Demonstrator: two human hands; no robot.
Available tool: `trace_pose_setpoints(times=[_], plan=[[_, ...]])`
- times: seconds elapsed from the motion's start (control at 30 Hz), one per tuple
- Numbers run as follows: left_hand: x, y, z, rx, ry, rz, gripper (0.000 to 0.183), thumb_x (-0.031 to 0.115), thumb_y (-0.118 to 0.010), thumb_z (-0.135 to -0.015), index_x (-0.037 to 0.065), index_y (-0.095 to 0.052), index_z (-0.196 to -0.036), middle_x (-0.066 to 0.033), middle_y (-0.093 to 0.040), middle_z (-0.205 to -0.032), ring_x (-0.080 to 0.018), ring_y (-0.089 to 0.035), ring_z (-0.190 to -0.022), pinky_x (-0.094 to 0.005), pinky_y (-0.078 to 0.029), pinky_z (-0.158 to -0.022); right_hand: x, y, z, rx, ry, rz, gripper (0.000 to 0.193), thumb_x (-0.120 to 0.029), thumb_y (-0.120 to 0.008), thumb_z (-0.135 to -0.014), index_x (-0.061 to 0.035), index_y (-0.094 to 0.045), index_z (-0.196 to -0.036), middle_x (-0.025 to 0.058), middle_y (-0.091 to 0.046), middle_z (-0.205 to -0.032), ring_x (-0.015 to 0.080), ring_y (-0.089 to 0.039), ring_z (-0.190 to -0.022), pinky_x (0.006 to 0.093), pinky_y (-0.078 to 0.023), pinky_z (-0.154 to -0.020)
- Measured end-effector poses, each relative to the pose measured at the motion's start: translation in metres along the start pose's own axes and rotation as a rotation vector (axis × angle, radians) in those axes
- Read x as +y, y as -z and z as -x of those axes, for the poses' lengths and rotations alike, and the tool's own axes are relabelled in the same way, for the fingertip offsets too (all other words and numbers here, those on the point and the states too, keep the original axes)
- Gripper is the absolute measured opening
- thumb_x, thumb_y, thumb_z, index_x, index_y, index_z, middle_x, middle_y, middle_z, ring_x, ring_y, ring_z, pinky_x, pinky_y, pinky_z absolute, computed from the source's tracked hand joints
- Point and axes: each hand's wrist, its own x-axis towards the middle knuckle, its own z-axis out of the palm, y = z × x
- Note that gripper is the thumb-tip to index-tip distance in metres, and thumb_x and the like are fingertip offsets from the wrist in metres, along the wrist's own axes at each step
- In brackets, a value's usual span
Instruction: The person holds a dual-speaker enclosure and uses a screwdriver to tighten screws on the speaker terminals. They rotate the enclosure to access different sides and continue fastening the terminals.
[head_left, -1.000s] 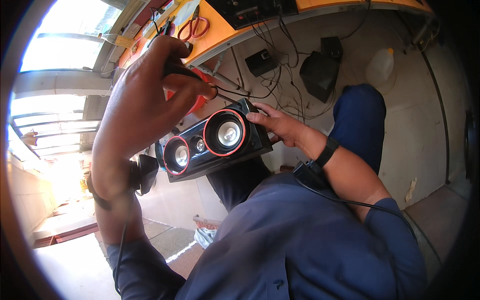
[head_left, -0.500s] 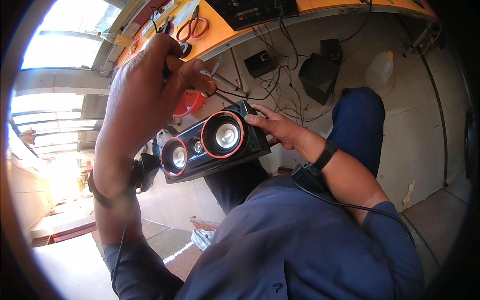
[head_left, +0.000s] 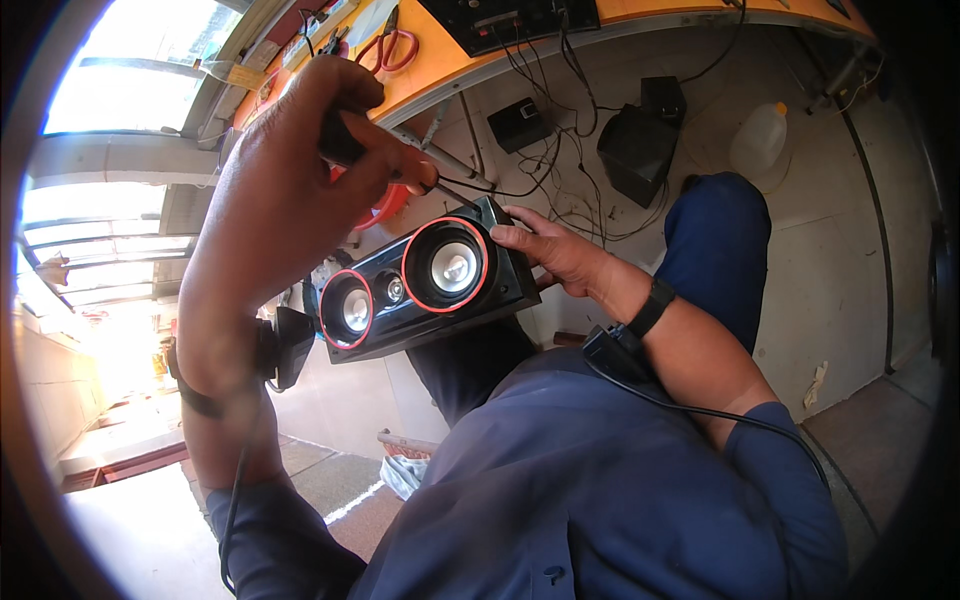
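My left hand [head_left: 300, 170] is closed around the handle of a screwdriver [head_left: 402, 154], orange and black. Its thin shaft slants down to the upper corner of a glossy black speaker [head_left: 396, 291]. Whether the tip sits in a screw is too small to tell. Two silver cones ringed in red and a smaller one between them face up from the box. At the speaker's right end my right hand [head_left: 565, 258] grips it, thumb on the front edge, the other fingers partly hidden behind. The speaker is held tilted above my lap.
An orange workbench [head_left: 640, 14] runs along the top, bearing red-handled scissors [head_left: 398, 50] and a black device [head_left: 500, 22] with cables. Below it, black boxes [head_left: 636, 155], tangled wires and a whitish plastic jug [head_left: 760, 140] are on the floor. A red basin [head_left: 383, 208] shows behind the speaker.
My left hand has shifted slightly up and left, its wrist turning a little with the screwdriver. The speaker's left end has moved slightly; my right hand keeps its hold.
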Motion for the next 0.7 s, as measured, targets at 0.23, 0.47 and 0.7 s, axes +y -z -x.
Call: trace_pose_setpoints(times=[0.23, 0.47, 0.7], plan=[[-0.001, -0.005, -0.004, -0.003, 0.232, -0.011, 0.026, 0.002, -0.063, -0.094, 0.004, -0.054, -0.118, -0.0126, -0.072, -0.108, -0.0243, -0.073, -0.107, -0.0345, -0.062, -0.082, 0.001, -0.002, 0.0, 0.037, 0.046, 0.048, 0.115, -0.065, -0.077, -0.082, -0.0077, -0.019, -0.163, 0.0153, -0.06, -0.135, 0.0196, -0.067, -0.108, 0.0419, -0.056, -0.081], [-0.003, 0.0, -0.002, -0.041, -0.138, -0.063, 0.022, 0.011, -0.059, -0.101, 0.002, -0.051, -0.12, -0.0139, -0.074, -0.101, -0.0242, -0.074, -0.101, -0.0366, -0.065, -0.075, 0.0, -0.001, 0.0, -0.008, 0.003, -0.006, 0.12, -0.066, -0.082, -0.076, -0.0122, -0.02, -0.163, 0.0188, -0.048, -0.151, 0.0331, -0.052, -0.133, 0.06, -0.043, -0.103], [0.002, -0.004, -0.003, -0.018, 0.197, 0.037, 0.022, 0.009, -0.063, -0.097, 0.004, -0.055, -0.117, -0.0134, -0.073, -0.102, -0.0225, -0.073, -0.095, -0.0358, -0.061, -0.081, 0.0, 0.0, -0.001, -0.009, -0.006, 0.002, 0.12, -0.067, -0.082, -0.075, -0.0137, -0.021, -0.163, 0.0184, -0.047, -0.152, 0.0339, -0.05, -0.135, 0.0619, -0.04, -0.104]])
